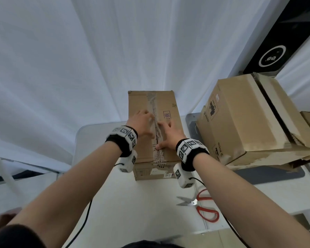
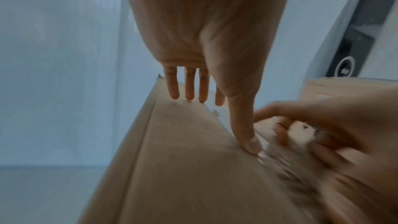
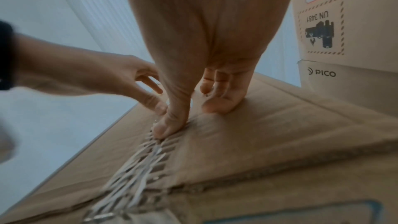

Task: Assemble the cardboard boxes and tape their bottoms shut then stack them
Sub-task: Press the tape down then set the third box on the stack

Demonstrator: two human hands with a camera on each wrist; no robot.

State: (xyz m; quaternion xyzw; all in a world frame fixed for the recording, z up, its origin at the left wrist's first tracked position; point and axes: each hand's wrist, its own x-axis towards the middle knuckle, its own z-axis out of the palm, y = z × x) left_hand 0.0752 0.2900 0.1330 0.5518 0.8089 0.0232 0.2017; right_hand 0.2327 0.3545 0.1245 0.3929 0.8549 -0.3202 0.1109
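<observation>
A brown cardboard box point(image 1: 170, 140) stands on the white table point(image 1: 115, 194) with its closed flaps facing up. Clear tape point(image 1: 151, 102) runs along the centre seam and down the near side. My left hand point(image 1: 141, 120) lies flat on the left flap with straight fingers, its thumb point(image 2: 247, 139) pressing at the seam. On the right flap my right hand point(image 1: 168, 135) presses down, and its thumb point(image 3: 165, 129) bears on the wrinkled tape point(image 3: 137, 168). Neither hand holds anything. The tape roll is not in view.
A stack of larger cardboard boxes point(image 1: 240, 119) with printed labels stands close on the right. Red-handled scissors point(image 1: 200, 204) lie open on the table near my right forearm. A black device point(image 1: 276, 51) stands at the back right. White curtains hang behind.
</observation>
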